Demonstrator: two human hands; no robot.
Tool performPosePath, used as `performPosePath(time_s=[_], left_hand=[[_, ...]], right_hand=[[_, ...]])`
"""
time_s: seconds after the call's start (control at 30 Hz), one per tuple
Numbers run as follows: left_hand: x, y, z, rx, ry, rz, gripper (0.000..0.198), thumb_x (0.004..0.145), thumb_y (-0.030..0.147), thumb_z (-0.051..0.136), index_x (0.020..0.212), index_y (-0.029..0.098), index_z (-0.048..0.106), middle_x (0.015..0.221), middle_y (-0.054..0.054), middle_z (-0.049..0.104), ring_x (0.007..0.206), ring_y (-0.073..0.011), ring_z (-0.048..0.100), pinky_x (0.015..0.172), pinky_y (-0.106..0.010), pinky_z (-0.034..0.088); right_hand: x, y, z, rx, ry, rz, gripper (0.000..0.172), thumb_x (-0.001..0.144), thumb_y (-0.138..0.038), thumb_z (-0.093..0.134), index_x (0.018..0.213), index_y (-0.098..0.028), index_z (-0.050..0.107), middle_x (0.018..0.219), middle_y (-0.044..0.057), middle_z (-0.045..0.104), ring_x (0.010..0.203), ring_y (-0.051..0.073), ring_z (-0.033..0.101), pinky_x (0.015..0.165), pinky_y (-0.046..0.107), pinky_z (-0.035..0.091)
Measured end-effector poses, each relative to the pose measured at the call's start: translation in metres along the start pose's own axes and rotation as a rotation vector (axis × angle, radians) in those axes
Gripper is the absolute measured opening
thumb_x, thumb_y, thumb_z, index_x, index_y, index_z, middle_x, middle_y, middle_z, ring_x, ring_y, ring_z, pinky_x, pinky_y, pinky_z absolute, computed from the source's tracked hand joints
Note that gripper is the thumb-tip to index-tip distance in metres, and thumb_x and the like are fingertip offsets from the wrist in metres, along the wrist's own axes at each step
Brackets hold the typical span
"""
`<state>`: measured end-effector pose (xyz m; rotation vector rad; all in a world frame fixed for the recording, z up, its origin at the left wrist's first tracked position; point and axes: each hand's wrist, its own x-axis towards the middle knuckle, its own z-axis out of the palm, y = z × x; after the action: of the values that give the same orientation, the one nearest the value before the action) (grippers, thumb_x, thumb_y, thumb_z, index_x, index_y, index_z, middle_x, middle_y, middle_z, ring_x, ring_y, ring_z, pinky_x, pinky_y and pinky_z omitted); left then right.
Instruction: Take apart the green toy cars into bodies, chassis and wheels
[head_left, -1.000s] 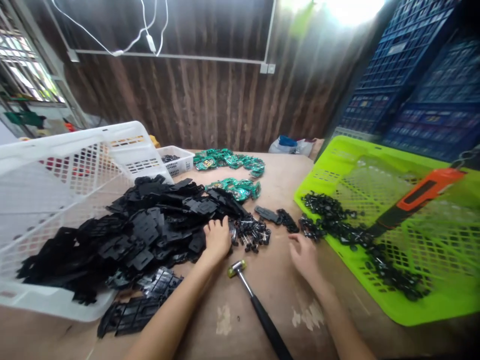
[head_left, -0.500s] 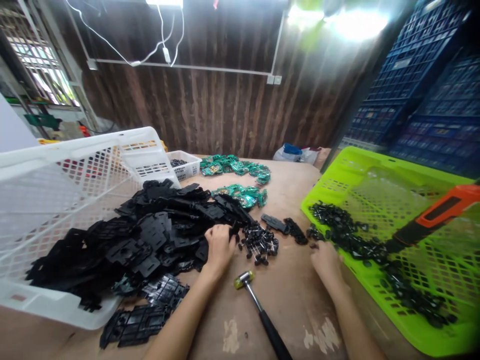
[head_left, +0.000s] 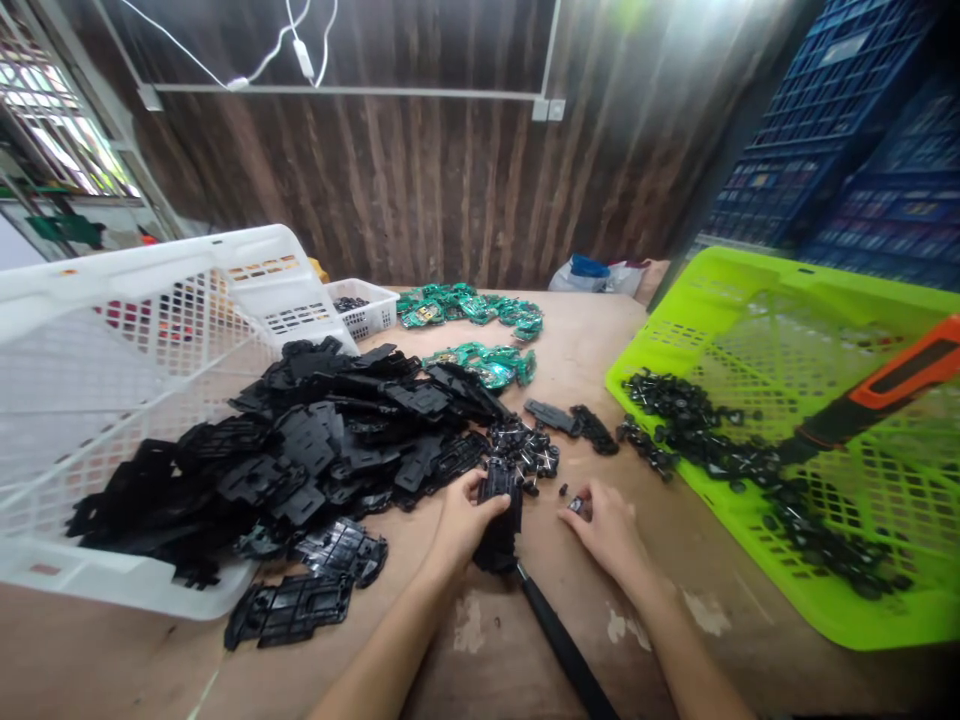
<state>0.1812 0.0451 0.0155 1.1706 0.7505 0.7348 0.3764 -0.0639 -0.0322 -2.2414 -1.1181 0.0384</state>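
Note:
My left hand [head_left: 469, 515] grips a black plastic chassis plate [head_left: 501, 490], held lengthwise with the thumb across its face. The plate covers the head of a mallet, whose black handle [head_left: 559, 640] points toward me. Between the fingertips of my right hand [head_left: 606, 525] is a small black wheel part [head_left: 577, 506], mostly hidden. Just beyond the plate lies a small heap of wheels on metal axles [head_left: 536, 450]. A large pile of black chassis plates [head_left: 322, 440] spills from the white basket [head_left: 150, 590] on my left.
On the right leans a lime green basket [head_left: 795, 600] with black wheel parts [head_left: 690, 425] and an orange-and-black tool [head_left: 885, 390]. Green circuit boards [head_left: 480, 365] lie farther back beside a small white basket [head_left: 367, 315]. Two loose plates [head_left: 285, 610] rest at front left.
My left hand has come from the pile toward me with a chassis plate, over the mallet head. My right hand has moved left from the green basket's edge, pinching a small part.

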Motion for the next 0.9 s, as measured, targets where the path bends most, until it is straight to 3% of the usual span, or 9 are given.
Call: performPosePath(time_s=[0.1,0.17,0.3,0.5,0.63,0.7,0.77,0.83,0.9], left_hand=[[-0.003,-0.007,0.004,0.125,-0.031,0.034,0.019,0.059,0.012,0.069,0.078,0.012,0.067,0.076,-0.003,0.066,0.067,-0.0143,0.059,0.06,-0.022,0.048],[-0.007,-0.01,0.006,0.161,-0.056,0.014,0.019,0.06,0.013,0.068,0.079,0.013,0.067,0.073,-0.003,0.065,0.061,-0.0141,0.059,0.054,-0.022,0.047],[-0.012,-0.015,0.01,0.155,-0.06,0.052,0.017,0.063,0.016,0.069,0.079,0.012,0.067,0.069,-0.002,0.064,0.057,-0.013,0.058,0.051,-0.02,0.044],[-0.011,-0.015,0.007,0.146,0.023,0.095,0.014,0.067,0.017,0.066,0.081,0.012,0.066,0.072,-0.002,0.065,0.062,-0.0129,0.058,0.054,-0.02,0.043],[-0.012,-0.013,0.009,0.193,0.033,0.145,0.014,0.069,0.014,0.063,0.083,0.013,0.066,0.078,-0.002,0.067,0.069,-0.014,0.058,0.06,-0.02,0.043],[-0.014,-0.011,0.011,0.23,0.031,0.142,0.013,0.07,0.015,0.063,0.082,0.014,0.066,0.076,-0.001,0.066,0.066,-0.0128,0.057,0.057,-0.019,0.041],[-0.015,-0.01,0.011,0.238,0.005,0.132,0.011,0.07,0.018,0.065,0.081,0.014,0.065,0.073,0.0,0.063,0.062,-0.0115,0.055,0.054,-0.018,0.039],[-0.016,-0.009,0.011,0.227,-0.04,0.109,0.014,0.07,0.023,0.069,0.079,0.014,0.064,0.07,0.0,0.061,0.06,-0.011,0.053,0.053,-0.018,0.038],[-0.016,-0.008,0.01,0.223,-0.08,0.081,0.019,0.07,0.028,0.071,0.079,0.013,0.064,0.069,0.0,0.06,0.058,-0.0104,0.051,0.051,-0.018,0.036]], right_hand=[[-0.01,-0.018,-0.006,0.054,0.129,-0.09,0.024,0.069,-0.04,0.067,0.076,-0.02,0.055,0.074,0.004,0.063,0.074,0.024,0.058,0.075,0.038,0.038],[-0.015,-0.038,-0.013,0.18,0.173,-0.24,0.026,0.075,-0.042,0.066,0.086,-0.02,0.057,0.08,0.004,0.065,0.078,0.022,0.06,0.077,0.036,0.038],[-0.016,-0.077,-0.018,0.2,0.115,-0.549,0.021,0.079,-0.036,0.067,0.09,-0.021,0.058,0.084,0.002,0.066,0.084,0.02,0.06,0.081,0.035,0.033],[-0.006,-0.091,-0.005,0.161,0.058,-0.67,0.009,0.084,-0.025,0.062,0.089,-0.019,0.058,0.085,0.003,0.065,0.088,0.021,0.058,0.086,0.038,0.027],[-0.012,-0.089,0.001,0.196,0.037,-0.616,0.01,0.083,-0.019,0.059,0.093,-0.019,0.057,0.09,0.005,0.064,0.092,0.022,0.057,0.089,0.041,0.028],[-0.016,-0.088,0.003,0.268,0.039,-0.509,0.013,0.081,-0.017,0.059,0.093,-0.02,0.056,0.094,0.005,0.063,0.095,0.023,0.056,0.089,0.042,0.029],[-0.016,-0.087,0.003,0.416,0.004,-0.373,0.028,0.077,-0.013,0.059,0.103,-0.021,0.053,0.104,0.007,0.06,0.101,0.023,0.054,0.091,0.042,0.034],[-0.014,-0.086,0.002,0.609,-0.128,-0.245,0.044,0.072,-0.011,0.058,0.114,-0.022,0.048,0.115,0.007,0.057,0.105,0.021,0.054,0.092,0.039,0.039],[-0.009,-0.086,-0.001,0.762,-0.306,-0.144,0.049,0.069,-0.01,0.057,0.115,-0.023,0.049,0.115,0.005,0.058,0.105,0.019,0.055,0.092,0.035,0.042]])
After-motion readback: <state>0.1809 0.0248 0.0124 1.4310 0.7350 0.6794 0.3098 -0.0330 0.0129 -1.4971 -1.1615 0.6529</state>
